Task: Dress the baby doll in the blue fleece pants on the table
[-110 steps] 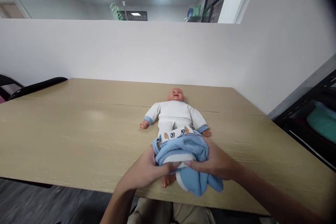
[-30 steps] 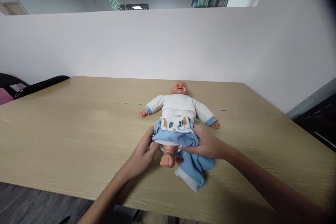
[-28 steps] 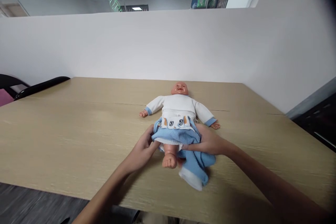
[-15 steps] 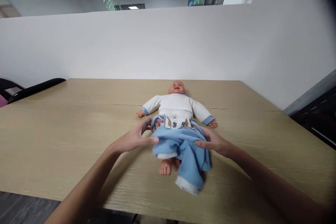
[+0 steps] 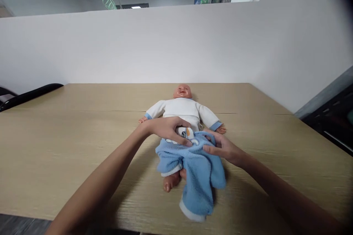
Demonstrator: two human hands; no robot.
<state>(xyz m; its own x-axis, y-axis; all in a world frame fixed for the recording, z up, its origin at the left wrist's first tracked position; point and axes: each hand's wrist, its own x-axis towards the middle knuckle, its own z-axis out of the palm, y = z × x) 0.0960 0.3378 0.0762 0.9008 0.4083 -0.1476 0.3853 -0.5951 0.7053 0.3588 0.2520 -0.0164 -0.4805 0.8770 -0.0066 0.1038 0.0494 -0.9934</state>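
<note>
A baby doll [image 5: 182,108] in a white top lies on its back on the wooden table [image 5: 82,128], head away from me. Blue fleece trousers [image 5: 193,169] with a cartoon face on the waistband cover its hips and legs. My left hand [image 5: 165,128] pinches the waistband at the doll's belly. My right hand [image 5: 220,147] grips the waistband at the doll's right-side hip. One bare foot [image 5: 168,183] sticks out of the left trouser leg; the other trouser leg hangs long toward me.
A white partition wall [image 5: 138,47] stands behind the table. A black chair back [image 5: 27,93] shows at the far left. A dark shelf unit [image 5: 331,117] is at the right edge.
Both hands have pulled the blue trousers up from the doll's knees to its waist. The left hand moved over the doll's belly, and the trouser legs now lie stretched toward me.
</note>
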